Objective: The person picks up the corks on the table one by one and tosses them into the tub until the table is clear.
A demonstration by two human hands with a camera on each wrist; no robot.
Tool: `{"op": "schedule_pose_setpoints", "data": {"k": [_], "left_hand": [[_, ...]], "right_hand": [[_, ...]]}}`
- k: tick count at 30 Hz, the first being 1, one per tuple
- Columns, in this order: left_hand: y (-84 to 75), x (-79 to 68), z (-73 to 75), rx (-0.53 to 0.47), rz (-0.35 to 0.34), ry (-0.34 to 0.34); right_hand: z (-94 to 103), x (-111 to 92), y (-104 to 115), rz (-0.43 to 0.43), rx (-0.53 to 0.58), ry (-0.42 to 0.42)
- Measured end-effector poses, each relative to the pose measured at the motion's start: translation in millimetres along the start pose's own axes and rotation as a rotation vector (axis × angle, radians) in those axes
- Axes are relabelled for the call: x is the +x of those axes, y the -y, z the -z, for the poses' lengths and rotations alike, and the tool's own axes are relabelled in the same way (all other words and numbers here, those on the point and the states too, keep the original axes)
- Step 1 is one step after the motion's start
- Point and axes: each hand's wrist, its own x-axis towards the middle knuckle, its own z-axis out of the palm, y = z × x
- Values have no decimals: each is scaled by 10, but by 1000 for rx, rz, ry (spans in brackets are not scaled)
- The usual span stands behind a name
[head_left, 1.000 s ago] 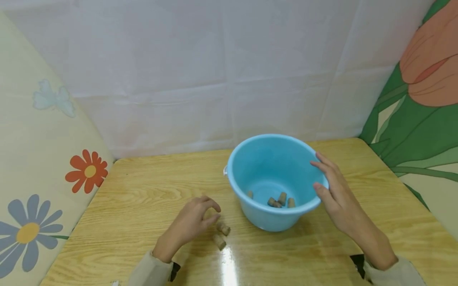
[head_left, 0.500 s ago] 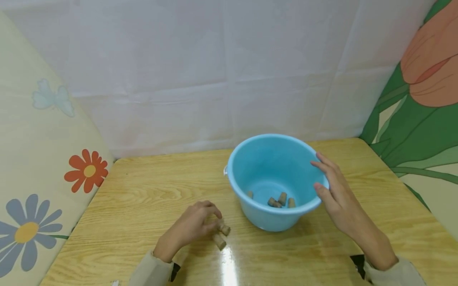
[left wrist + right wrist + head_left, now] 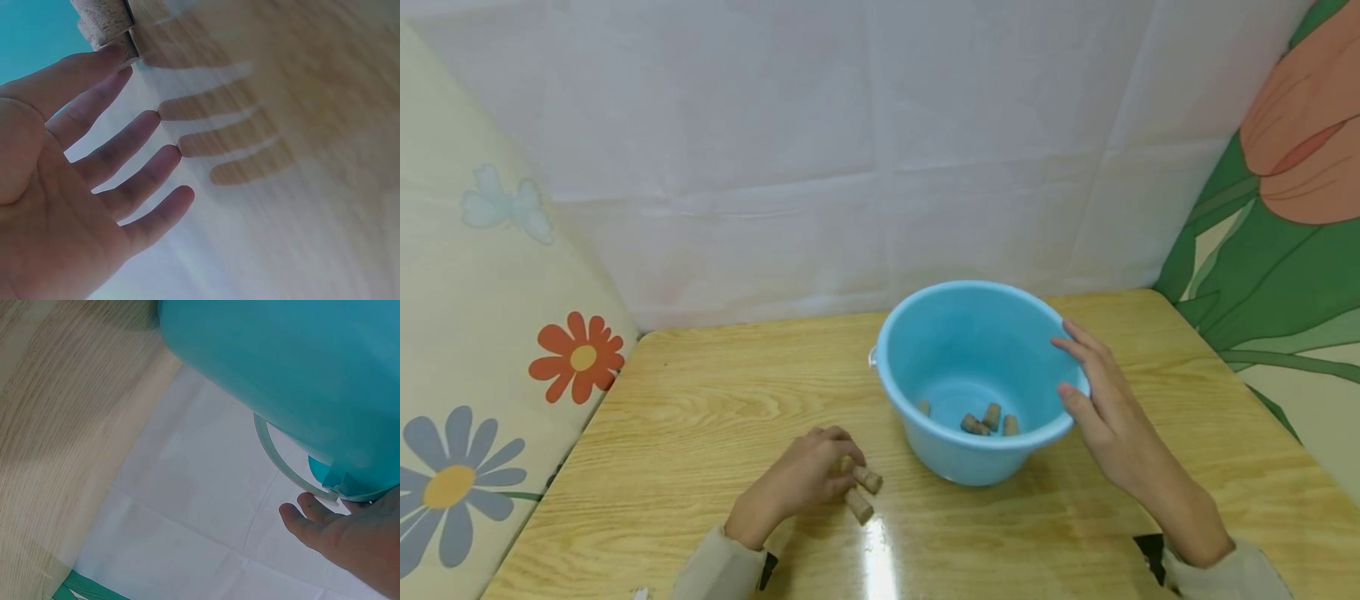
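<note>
Two brown corks lie close together on the wooden table left of the light blue bucket. My left hand is low beside them. Its thumb and index finger pinch the end of the farther cork, which also shows in the left wrist view as a rough cork; the other fingers extend loosely. Nearer me is the second cork. My right hand holds the bucket's right rim, thumb and fingers over the edge. In the right wrist view, fingers of that hand are by the bucket's pale handle.
Several corks lie on the bucket's floor. The wooden table ends at a white cloth backdrop. Panels with painted flowers stand on the left and right.
My left hand has come down to the farther cork, its thumb and index finger closing at the cork's end. My right hand and the bucket stay in place.
</note>
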Motion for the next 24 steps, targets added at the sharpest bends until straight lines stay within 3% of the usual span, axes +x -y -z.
{"op": "schedule_pose_setpoints", "data": {"k": [16, 24], "left_hand": [[-2, 18, -1, -4, -21, -33], [-12, 30, 33, 4, -47, -147]], "right_hand": [[0, -5, -4, -3, 2, 4], [0, -17, -14, 1, -1, 2]]}}
